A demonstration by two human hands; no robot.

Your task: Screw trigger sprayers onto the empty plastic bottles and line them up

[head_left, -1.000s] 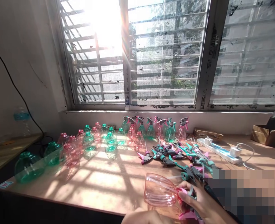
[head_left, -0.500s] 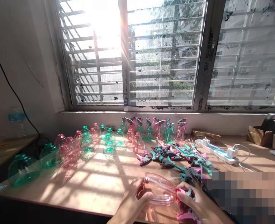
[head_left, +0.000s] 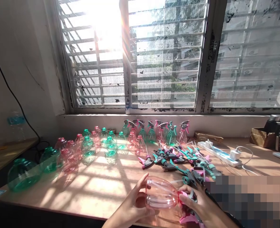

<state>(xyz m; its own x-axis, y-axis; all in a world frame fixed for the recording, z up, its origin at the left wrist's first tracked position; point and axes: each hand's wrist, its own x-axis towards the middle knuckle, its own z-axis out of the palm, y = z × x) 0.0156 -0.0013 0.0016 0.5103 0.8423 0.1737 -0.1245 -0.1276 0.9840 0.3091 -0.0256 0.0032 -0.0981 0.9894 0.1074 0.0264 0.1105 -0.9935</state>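
Note:
A clear pink spray bottle (head_left: 162,192) lies sideways above the front of the table, its base to the left and neck to the right. My left hand (head_left: 133,202) cups the base, index finger at the upper edge and thumb along the lower one. At the neck, my right hand (head_left: 195,201) is closed around the pink and grey spray head (head_left: 188,218), whose pink trigger points down. A thin tube shows inside the bottle. Just behind my hands lies a pile of loose pink, teal and grey spray heads (head_left: 166,163).
Several headless pink and green bottles (head_left: 110,145) stand at the left and middle. A row of bottles with spray heads (head_left: 151,134) lines the wall under the window. A white power strip (head_left: 219,153) with plugs and a cardboard box (head_left: 262,137) are at the right.
My left hand has loosened around the base, its fingers spreading and its thumb shifting lower. The right hand stays closed at the neck, and the bottle has barely moved.

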